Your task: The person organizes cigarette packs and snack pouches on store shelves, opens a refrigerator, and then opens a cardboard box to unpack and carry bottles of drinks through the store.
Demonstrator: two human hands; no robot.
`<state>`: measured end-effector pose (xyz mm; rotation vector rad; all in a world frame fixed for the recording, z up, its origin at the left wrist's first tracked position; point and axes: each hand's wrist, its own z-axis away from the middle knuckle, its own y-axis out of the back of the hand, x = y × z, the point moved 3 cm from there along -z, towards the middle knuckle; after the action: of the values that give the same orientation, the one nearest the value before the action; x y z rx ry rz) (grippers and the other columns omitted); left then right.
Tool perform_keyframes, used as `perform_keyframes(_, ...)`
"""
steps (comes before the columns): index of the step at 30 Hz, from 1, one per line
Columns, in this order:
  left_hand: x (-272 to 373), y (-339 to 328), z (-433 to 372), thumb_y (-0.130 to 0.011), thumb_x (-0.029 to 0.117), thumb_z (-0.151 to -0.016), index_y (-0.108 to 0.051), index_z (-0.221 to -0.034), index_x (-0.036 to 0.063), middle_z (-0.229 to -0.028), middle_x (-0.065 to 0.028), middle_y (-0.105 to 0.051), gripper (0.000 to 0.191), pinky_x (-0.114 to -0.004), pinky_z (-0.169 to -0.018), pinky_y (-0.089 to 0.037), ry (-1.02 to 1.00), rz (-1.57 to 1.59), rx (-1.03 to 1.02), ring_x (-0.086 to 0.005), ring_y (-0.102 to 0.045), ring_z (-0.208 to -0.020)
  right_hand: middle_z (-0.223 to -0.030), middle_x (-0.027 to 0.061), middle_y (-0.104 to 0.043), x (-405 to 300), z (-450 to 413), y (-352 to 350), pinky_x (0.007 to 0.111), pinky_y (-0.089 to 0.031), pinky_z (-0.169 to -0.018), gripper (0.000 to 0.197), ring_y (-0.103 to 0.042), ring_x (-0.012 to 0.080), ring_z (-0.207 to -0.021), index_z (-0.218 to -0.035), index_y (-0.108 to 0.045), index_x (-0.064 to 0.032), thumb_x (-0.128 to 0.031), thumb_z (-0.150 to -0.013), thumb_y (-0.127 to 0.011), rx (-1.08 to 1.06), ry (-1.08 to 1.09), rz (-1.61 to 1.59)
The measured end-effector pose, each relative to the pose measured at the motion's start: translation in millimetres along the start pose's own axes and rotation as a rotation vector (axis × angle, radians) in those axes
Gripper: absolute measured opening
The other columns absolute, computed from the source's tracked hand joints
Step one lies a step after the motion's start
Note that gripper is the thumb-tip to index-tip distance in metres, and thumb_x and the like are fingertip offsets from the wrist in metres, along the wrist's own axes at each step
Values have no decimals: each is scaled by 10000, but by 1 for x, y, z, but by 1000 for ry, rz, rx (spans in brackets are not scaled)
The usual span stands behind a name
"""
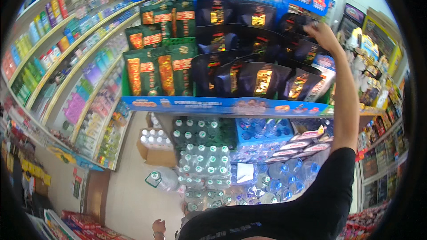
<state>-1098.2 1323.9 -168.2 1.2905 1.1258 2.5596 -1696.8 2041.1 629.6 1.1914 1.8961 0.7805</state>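
Observation:
My right hand [315,30] is raised to the upper right of a tiered display of packaged goods, with its fingers bent. It is blurred in front of a dark pouch [291,23] in the back row, and I cannot tell whether it grips anything. Low beside my body hangs my left hand [159,226], small in view, with a bracelet at the wrist and nothing seen in it. Black pouches [263,80] with shiny gold lettering fill the display's middle and right. Green pouches [146,73] stand on its left. A white and red packet [321,81] leans at the right end.
Below the display's blue front strip [220,105] are shrink-wrapped bottles [205,163], a blue crate [263,130] and large water jugs [278,171]. A carton of bottles [156,155] and a big bottle [163,178] stand on the floor [130,186]. Stocked shelves [78,63] line the left.

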Motion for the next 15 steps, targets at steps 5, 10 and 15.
perform_keyframes(5,-4,16,21,-706,181,-816,-676,-1088,9,-757,-81,-683,323,-338,-591,-540,-41,-249,33,-168,-661,-663,-1151,177,-681,27,-29,-20,474,-497,-927,407,-624,367,-1121,-1197,-661,-110,-207,-806,-718,-30,-56,533)
perform_keyframes(10,-8,5,25,-646,170,-852,-675,-1128,89,-700,-46,-663,290,-345,-711,-512,-672,-847,-49,-176,-645,-685,-1113,203,-679,28,-19,-19,498,-477,-933,410,-613,397,-1108,-1153,-681,-63,-140,-758,-759,49,-131,500)
perform_keyframes(15,-44,-3,26,-622,324,-942,-650,-1222,93,-775,-82,-700,365,-348,-710,-544,149,-261,-54,-174,-643,-704,-1123,216,-666,41,-20,0,459,-494,-941,357,-608,398,-1096,-1130,-697,-60,-105,-777,-715,11,-16,505)
